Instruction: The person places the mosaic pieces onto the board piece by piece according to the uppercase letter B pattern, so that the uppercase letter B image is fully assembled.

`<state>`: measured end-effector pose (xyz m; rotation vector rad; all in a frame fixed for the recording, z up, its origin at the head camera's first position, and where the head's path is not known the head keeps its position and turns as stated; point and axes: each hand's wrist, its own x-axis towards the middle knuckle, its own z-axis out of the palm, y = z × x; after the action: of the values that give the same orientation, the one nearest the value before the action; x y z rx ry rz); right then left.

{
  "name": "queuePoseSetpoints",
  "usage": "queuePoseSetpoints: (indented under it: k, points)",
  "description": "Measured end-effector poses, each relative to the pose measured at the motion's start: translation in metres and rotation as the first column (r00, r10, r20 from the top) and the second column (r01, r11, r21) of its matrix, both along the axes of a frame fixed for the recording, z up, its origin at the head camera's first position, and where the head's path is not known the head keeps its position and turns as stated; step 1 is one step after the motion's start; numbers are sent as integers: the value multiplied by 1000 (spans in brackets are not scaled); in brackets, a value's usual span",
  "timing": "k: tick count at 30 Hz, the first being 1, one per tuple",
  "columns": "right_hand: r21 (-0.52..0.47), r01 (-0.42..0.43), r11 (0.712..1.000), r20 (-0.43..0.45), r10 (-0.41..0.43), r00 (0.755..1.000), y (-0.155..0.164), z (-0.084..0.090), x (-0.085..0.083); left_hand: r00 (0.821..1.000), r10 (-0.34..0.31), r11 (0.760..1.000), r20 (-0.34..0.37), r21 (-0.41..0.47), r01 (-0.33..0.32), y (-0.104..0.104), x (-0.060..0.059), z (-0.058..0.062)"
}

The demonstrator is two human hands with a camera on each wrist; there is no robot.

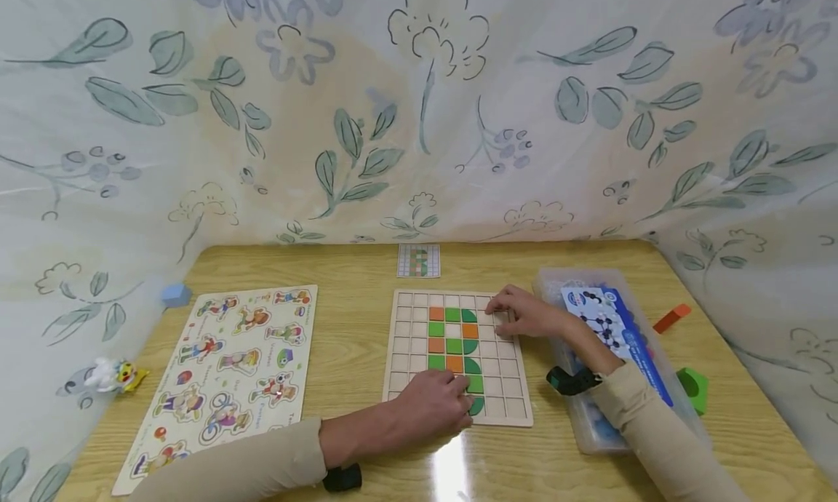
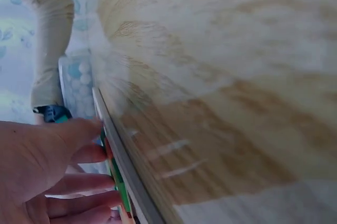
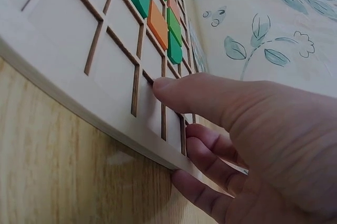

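Note:
A square wooden grid board (image 1: 507, 375) lies in the middle of the table in the head view. Several orange squares (image 1: 470, 331), green squares (image 1: 453, 314) and darker green curved-edge tiles (image 1: 468, 316) sit in its cells. My left hand (image 1: 428, 404) lies over the board's lower left, its extended fingers touching the tiles; the palm hides some cells. My right hand (image 1: 530, 313) rests at the board's upper right. In the right wrist view, the thumb (image 3: 179, 90) touches the grid and the other fingers are by the board's edge. I see no tile in that hand.
A small pattern card (image 1: 419, 262) lies behind the board. On the left are a picture puzzle board (image 1: 262, 356), a blue block (image 1: 176, 295) and a small toy figure (image 1: 118, 375). To the right stand a clear plastic box (image 1: 592, 433), an orange block (image 1: 672, 318) and a green block (image 1: 694, 391).

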<state>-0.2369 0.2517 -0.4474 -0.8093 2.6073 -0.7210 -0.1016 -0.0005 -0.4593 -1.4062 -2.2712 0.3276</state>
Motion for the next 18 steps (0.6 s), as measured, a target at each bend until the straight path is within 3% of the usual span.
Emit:
queuePoseSetpoints:
  k: [3, 9, 18]
  points:
    - [-6, -2, 1000, 0, 2, 1000, 0, 0, 0, 1000, -13, 999, -13, -42, 12, 2, 1, 1]
    - [-6, -3, 1000, -3, 3, 1000, 0, 0, 0, 1000, -1, 999, 22, 34, 0, 6, 2, -1]
    - [5, 4, 1000, 0, -4, 1000, -1, 2, 0, 1000, -14, 997, 13, 72, 13, 4, 1, -6]
